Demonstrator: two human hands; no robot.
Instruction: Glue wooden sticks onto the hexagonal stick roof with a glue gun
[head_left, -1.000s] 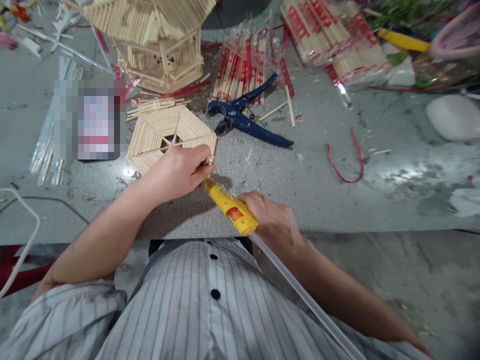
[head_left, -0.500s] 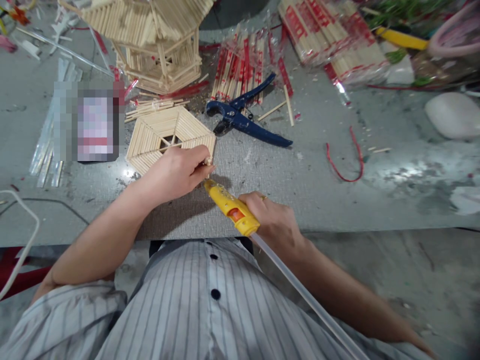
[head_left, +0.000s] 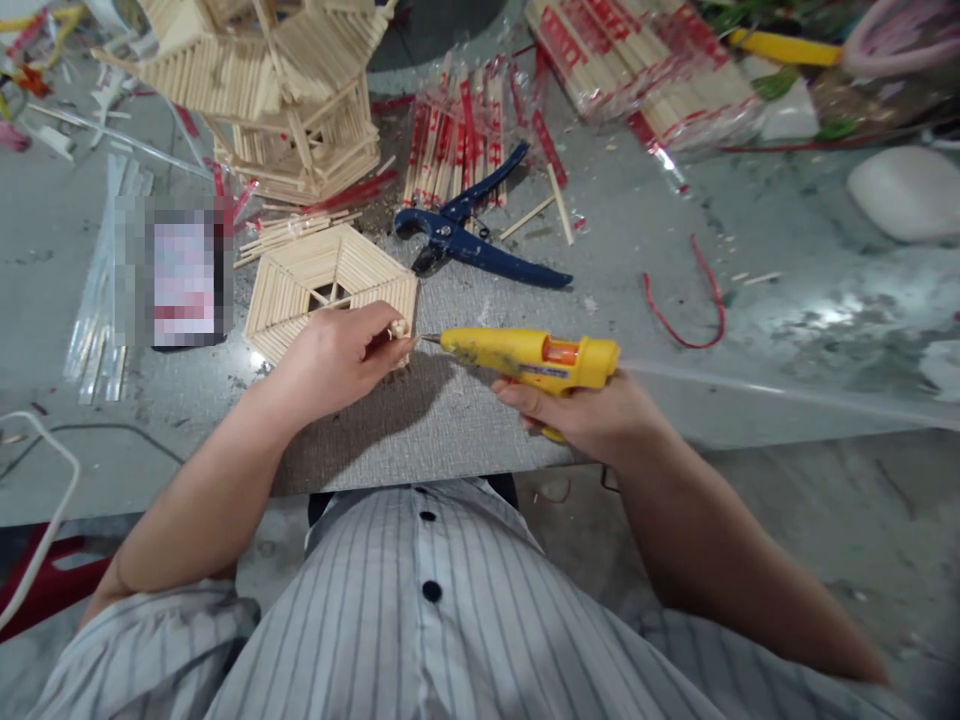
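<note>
- The glue gun (head_left: 502,350) has been swung round: half a second ago it was held aslant, with its clear glue stick (head_left: 720,378) trailing down over the striped shirt (head_left: 427,640); now it is held almost level, and the stick is stretched out to the right.
- By that turn the metal nozzle has been brought into plain view and pointed left — right up to the left hand's fingertips. Whether anything is touched by the tip, or whether glue has been let out, cannot be told.
- The gun is gripped by the right hand (head_left: 600,410), fingers wrapped around its handle; whether the trigger is being squeezed is hidden.
- The left hand (head_left: 326,360) has been kept at its place, with small pale stick pieces (head_left: 400,328) pinched between thumb and fingers at the near right edge of the hexagonal stick panel (head_left: 371,265).
- The panel is laid flat on the table (head_left: 615,210) in front of the person, its near side partly covered by the left hand; the blue cutter (head_left: 480,250) is set just beyond its right corner.
- For the work, the change is judged to mean that nozzle and pinched pieces have been lined up for gluing — a joint there cannot yet be made out.
</note>
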